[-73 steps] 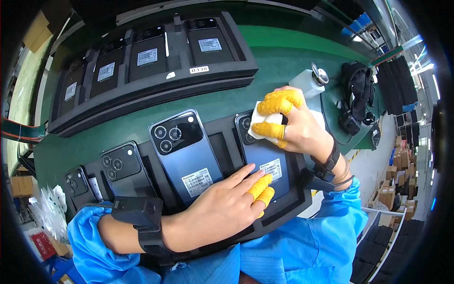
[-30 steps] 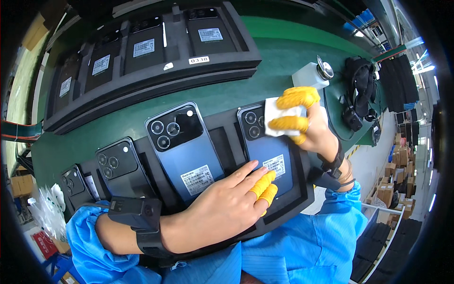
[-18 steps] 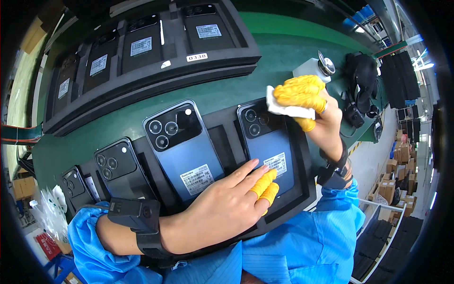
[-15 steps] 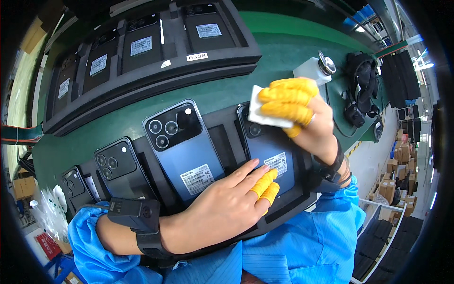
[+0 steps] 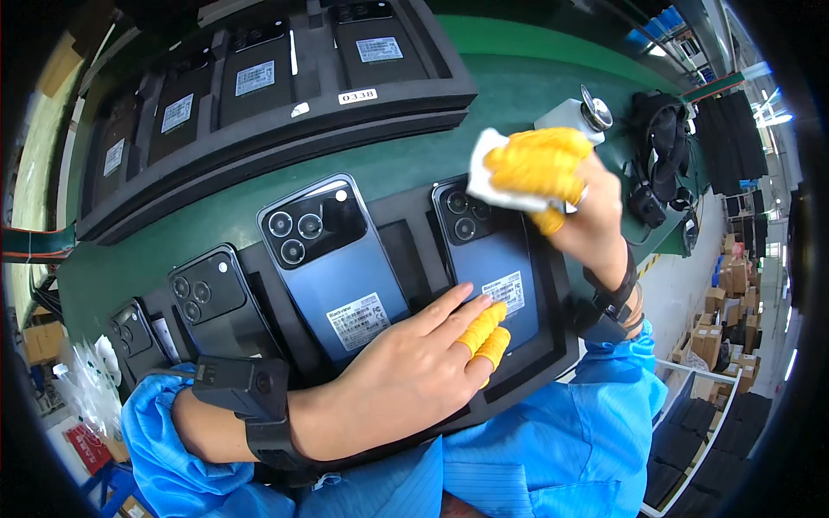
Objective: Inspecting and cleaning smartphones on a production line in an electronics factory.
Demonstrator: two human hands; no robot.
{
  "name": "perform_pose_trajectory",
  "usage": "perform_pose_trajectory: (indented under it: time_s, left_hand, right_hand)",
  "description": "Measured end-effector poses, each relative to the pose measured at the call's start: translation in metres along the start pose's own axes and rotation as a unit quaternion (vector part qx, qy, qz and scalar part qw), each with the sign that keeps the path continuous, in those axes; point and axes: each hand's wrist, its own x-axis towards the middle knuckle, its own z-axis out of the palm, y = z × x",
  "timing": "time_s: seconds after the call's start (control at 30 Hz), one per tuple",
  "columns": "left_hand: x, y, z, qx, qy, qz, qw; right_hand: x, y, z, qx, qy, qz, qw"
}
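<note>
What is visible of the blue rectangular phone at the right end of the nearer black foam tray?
The phone lies back up in the rightmost slot of the tray. It looks glossy blue, with round lenses on a black camera panel and, below, a white label. Fingertips of the left hand rest at the label; the white cloth in the right hand partly hides the panel, contact unclear.

Factory workshop: green bench (image 5: 505, 82), stacked cartons (image 5: 706, 335) (and trayed phones (image 5: 480, 258)).
</note>
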Motion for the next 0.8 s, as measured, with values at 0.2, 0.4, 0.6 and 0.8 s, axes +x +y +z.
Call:
perform_pose_trajectory:
  time_s: [0.2, 0.4, 0.6, 0.8]
  left_hand:
    - [0.001, 0.001, -0.001, 0.003, -0.009, -0.002, 1.000]
    - [0.001, 0.001, -0.003, -0.002, -0.014, -0.009, 1.000]
    - [0.002, 0.000, -0.005, -0.009, -0.018, -0.008, 1.000]
    - [0.003, 0.001, -0.006, -0.010, -0.026, -0.010, 1.000]
  right_hand:
    - [0.003, 0.011, -0.004, 0.064, -0.025, -0.017, 0.998]
    - [0.000, 0.010, 0.006, 0.023, -0.003, -0.032, 0.999]
    - [0.003, 0.018, -0.009, 0.020, -0.003, -0.002, 1.000]
    - [-0.002, 0.012, 0.004, 0.050, -0.022, -0.008, 0.998]
